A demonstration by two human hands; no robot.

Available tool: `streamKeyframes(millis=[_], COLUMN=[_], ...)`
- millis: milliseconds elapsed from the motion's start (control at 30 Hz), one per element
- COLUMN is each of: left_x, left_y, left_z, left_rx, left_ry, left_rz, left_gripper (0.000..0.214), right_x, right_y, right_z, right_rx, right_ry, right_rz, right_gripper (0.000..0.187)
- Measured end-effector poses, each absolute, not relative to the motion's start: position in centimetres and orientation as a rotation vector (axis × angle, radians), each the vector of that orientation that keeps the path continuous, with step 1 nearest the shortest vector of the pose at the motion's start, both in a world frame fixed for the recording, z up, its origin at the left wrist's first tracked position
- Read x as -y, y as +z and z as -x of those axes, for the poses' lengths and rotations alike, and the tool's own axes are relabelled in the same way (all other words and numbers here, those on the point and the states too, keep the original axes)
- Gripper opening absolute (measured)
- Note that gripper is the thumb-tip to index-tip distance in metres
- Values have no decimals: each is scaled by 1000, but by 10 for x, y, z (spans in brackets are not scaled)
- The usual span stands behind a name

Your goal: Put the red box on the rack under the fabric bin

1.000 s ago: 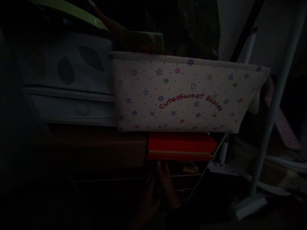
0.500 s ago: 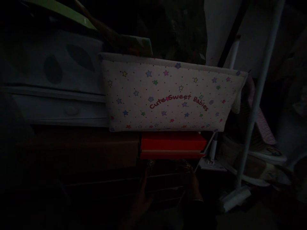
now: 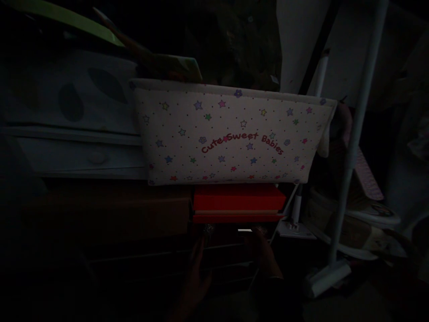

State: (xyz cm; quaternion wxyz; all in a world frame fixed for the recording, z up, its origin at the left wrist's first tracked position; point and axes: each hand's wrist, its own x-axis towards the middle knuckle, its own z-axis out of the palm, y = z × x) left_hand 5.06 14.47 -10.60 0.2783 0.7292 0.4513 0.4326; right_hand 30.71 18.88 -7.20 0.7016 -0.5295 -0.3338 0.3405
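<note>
In deep shadow below a red box (image 3: 237,201), my left hand (image 3: 194,284) reaches up with fingers stretched and the thumb apart. Its fingertips are close to a small glittery patch (image 3: 209,229); whether they touch it is unclear. My right hand (image 3: 266,257) is further right, its fingers at the edge of a dark space under the box. A thin bright white strip (image 3: 245,230) shows beside those fingers, along with a second faint glitter. Darkness hides what the right fingers do and whether they hold anything. Pale thin rack bars (image 3: 221,246) run between and behind the hands.
Above the red box sits a white star-print fabric bin (image 3: 228,134) lettered "Cute Sweet Babies". A brown box (image 3: 117,214) and a pale drawer unit (image 3: 77,154) are on the left. On the right stand a pole with a white head (image 3: 328,277) and shoes (image 3: 362,232) on a rack.
The view has shifted slightly, so the bin sits further left. The right hand's fingers have moved a little inward, and a bright white strip now shows beside them.
</note>
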Motion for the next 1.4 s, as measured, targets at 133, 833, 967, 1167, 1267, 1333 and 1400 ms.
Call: streamKeyframes(millis=[133,833,967,1167,1267,1333,1400], left_x=[-143,-137,-136,-128,-126,-127,-128], left_y=[-100,-105,-101,-80,-78,-78,-80], left_z=[-56,-81,-83,-84,-85,-85,-85], left_rx=[-1252,-1094,-1006,-937,-973,-981,-968], left_ry=[1192,1168,1115,937,934,916,909], left_rz=[-1977,-1984,-1783,-1635,-1586,-1580,-1573], left_gripper=[74,67,75,81,83,86,89], right_x=[-192,-185,-181,-184,-185,-185,-185], right_y=[-74,-69,-62,-62,-66,-67,-67], right_z=[-290,-211,-201,-197,-196,-194,-192], right_rx=[681,1027,1068,1118,1158,1172,1179], right_ry=[918,528,519,461,411,375,375], right_rz=[1201,1511,1535,1587,1605,1618,1656], right_gripper=[45,51,52,52,53,53,50])
